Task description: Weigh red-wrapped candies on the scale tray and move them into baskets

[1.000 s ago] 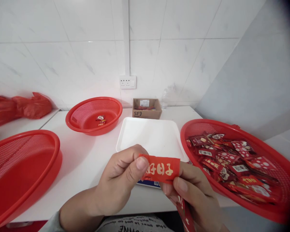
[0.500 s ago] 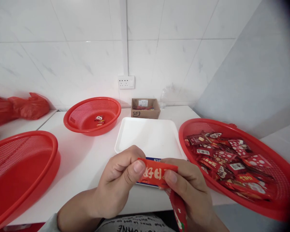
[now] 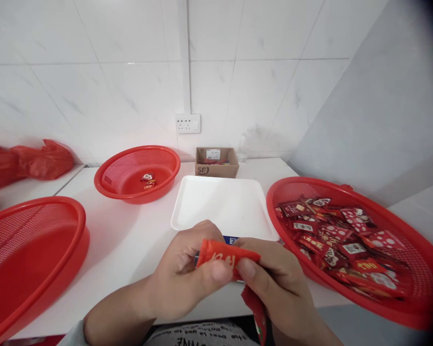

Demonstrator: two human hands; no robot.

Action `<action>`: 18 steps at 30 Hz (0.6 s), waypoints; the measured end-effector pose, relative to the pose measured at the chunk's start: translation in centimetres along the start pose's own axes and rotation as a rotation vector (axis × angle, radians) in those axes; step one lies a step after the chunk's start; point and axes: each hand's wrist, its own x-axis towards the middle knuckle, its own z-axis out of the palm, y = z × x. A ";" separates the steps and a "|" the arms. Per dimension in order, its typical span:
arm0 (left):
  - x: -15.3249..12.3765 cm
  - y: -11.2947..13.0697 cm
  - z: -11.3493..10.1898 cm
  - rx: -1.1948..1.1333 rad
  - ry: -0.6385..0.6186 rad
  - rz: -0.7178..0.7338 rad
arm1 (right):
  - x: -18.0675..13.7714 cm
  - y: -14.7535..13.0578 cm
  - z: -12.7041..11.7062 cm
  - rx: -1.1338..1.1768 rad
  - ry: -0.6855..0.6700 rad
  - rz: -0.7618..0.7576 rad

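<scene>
Both of my hands pinch one red snack packet (image 3: 211, 250) with pale gold lettering, held above the table's front edge. My left hand (image 3: 187, 274) grips its left part, thumb lying across the front. My right hand (image 3: 279, 283) has its right end between thumb and fingers. A darker red wrapper piece (image 3: 254, 307) hangs below my right hand; whether it joins the packet I cannot tell. Just beyond my hands lies a white tray (image 3: 220, 199), with a blue printed edge (image 3: 233, 239) partly hidden behind my fingers.
To the right, a red basket (image 3: 292, 185) holds several red snack packets (image 3: 346, 240). Another red basket (image 3: 104, 190) with a few small packets stands at back left, and a third red basket (image 3: 77, 216) at near left. A cardboard box (image 3: 222, 170) stands behind the tray. Red plastic bags (image 3: 46, 161) lie far left.
My left thumb has slid right and down across the packet, covering more of its lettering. The packet's left end now tilts up, and the hanging wrapper has shifted slightly left.
</scene>
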 end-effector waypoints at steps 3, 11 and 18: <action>0.1 0.2 0.2 0.030 -0.016 -0.010 | 0.0 0.0 0.2 -0.022 -0.040 -0.032; 0.2 0.7 0.1 0.134 -0.001 0.088 | 0.3 -0.2 0.3 -0.084 -0.049 -0.091; 0.2 0.7 0.1 0.123 -0.015 0.097 | 0.1 -0.2 0.4 -0.094 -0.035 -0.090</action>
